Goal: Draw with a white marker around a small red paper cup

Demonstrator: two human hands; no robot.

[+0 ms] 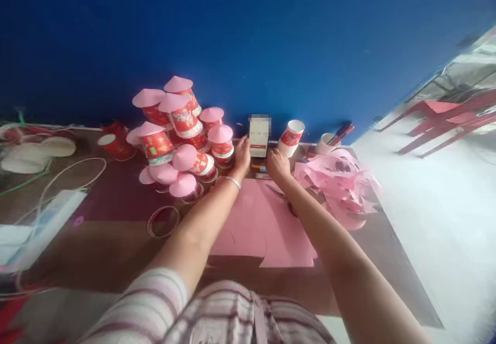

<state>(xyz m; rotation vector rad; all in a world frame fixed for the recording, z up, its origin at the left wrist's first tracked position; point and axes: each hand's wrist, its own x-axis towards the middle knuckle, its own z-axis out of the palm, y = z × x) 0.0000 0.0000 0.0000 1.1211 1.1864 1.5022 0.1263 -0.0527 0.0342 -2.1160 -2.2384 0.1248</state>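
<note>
A smartphone [259,135] leans upright against the blue wall, its screen showing timer-like digits. My left hand [242,154] grips its left edge, with a bracelet on the wrist. At the phone's lower right corner is my right hand [278,162], its fingers curled; what they hold, if anything, is hidden. Below the hands, pink paper sheets [244,220] lie on the table. Dark-handled scissors [276,190] rest on them, partly covered by my right forearm. A small orange and blue item [259,168] lies between my wrists.
Several red paper cups with pink cone tops [188,122] are stacked on the left. A red and white cup [291,138] and a pen cup [327,145] stand at the right, behind pink paper scraps [337,178]. A tape-like ring [163,221] and white cable [73,166] lie left. Red stool [445,107] beyond.
</note>
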